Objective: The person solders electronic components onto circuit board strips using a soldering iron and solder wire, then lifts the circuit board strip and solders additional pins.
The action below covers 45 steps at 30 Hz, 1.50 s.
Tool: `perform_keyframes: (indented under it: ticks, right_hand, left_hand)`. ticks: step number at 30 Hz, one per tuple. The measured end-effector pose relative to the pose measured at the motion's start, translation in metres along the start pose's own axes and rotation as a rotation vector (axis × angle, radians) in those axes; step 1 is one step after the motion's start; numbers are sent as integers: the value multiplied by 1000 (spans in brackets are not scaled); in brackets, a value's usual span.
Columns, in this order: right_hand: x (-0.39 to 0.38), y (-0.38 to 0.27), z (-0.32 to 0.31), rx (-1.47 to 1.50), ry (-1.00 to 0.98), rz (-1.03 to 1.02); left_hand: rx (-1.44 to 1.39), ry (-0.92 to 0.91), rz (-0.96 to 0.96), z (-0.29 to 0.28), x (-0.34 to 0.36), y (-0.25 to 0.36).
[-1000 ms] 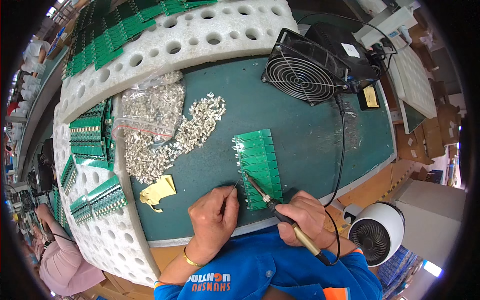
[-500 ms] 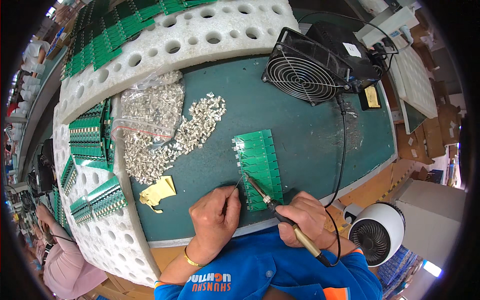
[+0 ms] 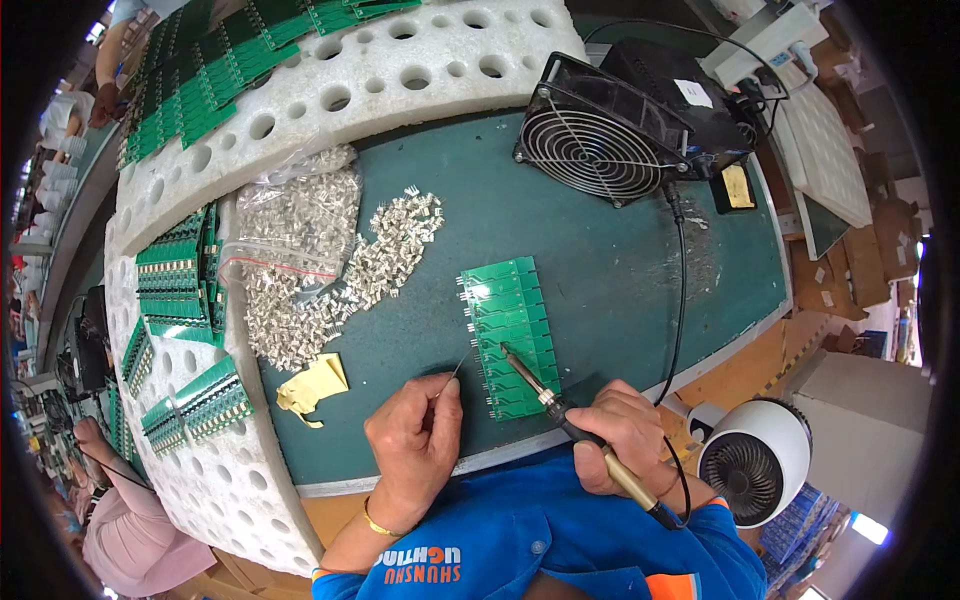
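A green circuit board (image 3: pixel 515 345) lies on the dark green work mat, with small white pin connectors along its left edge. My right hand (image 3: pixel 620 435) is wrapped round the handle of a soldering iron (image 3: pixel 585 430). The iron's tip points at the board, just right of the connector row; whether it touches cannot be made out. To the left of the board, my left hand (image 3: pixel 415 430) pinches a thin solder wire (image 3: pixel 461 363) between thumb and forefinger. The wire's end sticks up near the connectors.
Loose white connectors (image 3: pixel 395 245) spill beside a clear plastic bag (image 3: pixel 300 200). A black fan (image 3: pixel 600 150) stands at the back; the iron's cable (image 3: pixel 683 300) runs down the right. White foam (image 3: pixel 220 470) with finished boards (image 3: pixel 200 405) borders the left. Crumpled yellow paper (image 3: pixel 315 385) lies nearby.
The iron's tip has shifted right, off the connector row. My left hand has drawn back a little to the left with the wire. Another person's hand has appeared at the far left back.
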State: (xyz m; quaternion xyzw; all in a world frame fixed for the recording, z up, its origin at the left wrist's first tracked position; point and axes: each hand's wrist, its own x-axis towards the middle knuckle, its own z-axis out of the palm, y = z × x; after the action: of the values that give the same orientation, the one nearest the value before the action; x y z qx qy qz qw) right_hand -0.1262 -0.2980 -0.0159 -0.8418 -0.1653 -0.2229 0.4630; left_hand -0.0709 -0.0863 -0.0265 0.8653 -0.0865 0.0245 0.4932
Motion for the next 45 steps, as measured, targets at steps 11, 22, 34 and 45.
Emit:
perform_keyframes:
  ticks: [11, 22, 34, 45]
  right_hand:
    - [-2, -3, -1, 70, 25, 78]
    - [-3, -1, 4, 68, 18, 68]
    - [0, 1, 6, 57, 7, 66]
    - [2, 0, 5, 57, -13, 52]
  left_hand:
    - [-62, -24, -59, -3, -10, 1]
    - [-5, -37, 41, 2, -9, 0]
    - [32, -56, 85, 1, -7, 3]
    - [69, -69, 162, 1, -7, 1]
